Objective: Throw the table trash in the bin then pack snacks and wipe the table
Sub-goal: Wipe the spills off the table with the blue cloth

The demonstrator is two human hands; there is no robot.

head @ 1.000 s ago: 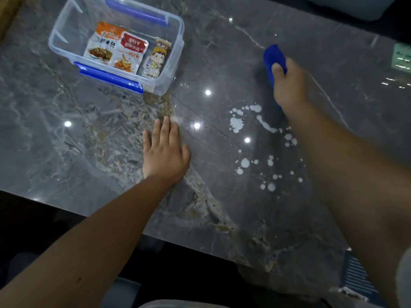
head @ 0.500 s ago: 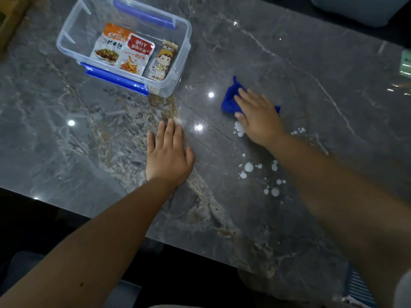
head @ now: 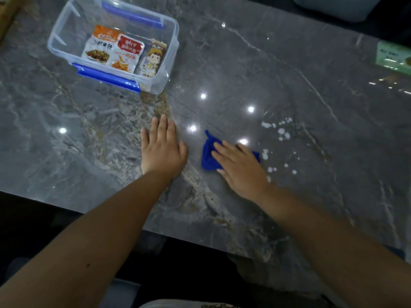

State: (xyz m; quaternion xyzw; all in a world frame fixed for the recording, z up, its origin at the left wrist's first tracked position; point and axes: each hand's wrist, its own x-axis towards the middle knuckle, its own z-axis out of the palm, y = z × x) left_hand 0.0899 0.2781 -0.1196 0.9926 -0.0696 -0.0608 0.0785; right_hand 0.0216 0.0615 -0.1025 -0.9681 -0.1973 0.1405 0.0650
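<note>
Right hand presses flat on the blue cloth, beside white droplets awaiting wiping. Left hand lies open, empty, bracing on the bench. Snacks sit boxed.

The right hand presses a blue cloth flat on the table beside white droplets.

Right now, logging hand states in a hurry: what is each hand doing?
Left hand: open, flat on the table, holding nothing.
Right hand: open, pressing the blue cloth onto the table.
</note>
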